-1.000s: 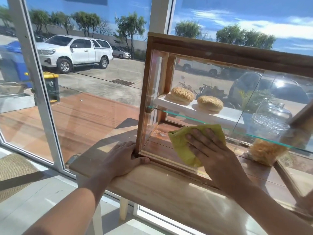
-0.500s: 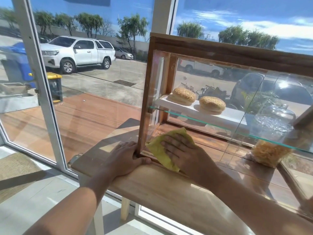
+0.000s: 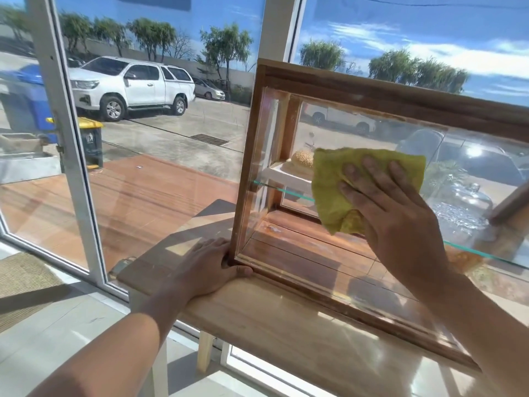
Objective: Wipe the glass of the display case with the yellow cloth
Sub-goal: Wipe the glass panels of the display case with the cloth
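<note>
A wooden display case (image 3: 400,94) with a glass front (image 3: 337,130) stands on a wooden table. My right hand (image 3: 392,219) presses the yellow cloth (image 3: 332,181) flat against the middle of the glass, fingers straight and spread. My left hand (image 3: 206,267) rests on the table at the case's lower left corner, its thumb lying along the bottom frame. Behind the glass a seeded bun (image 3: 302,159) sits on a white shelf, partly hidden by the cloth.
The wooden table (image 3: 272,325) runs along a large window with a white frame (image 3: 71,156). Inside the case at right stands a glass jar (image 3: 461,207). A woven mat (image 3: 23,282) lies on the tiled floor at left.
My right hand has swept the cloth from the lower left part of the glass up and to the right, to mid height. My left hand has stayed at the corner.
</note>
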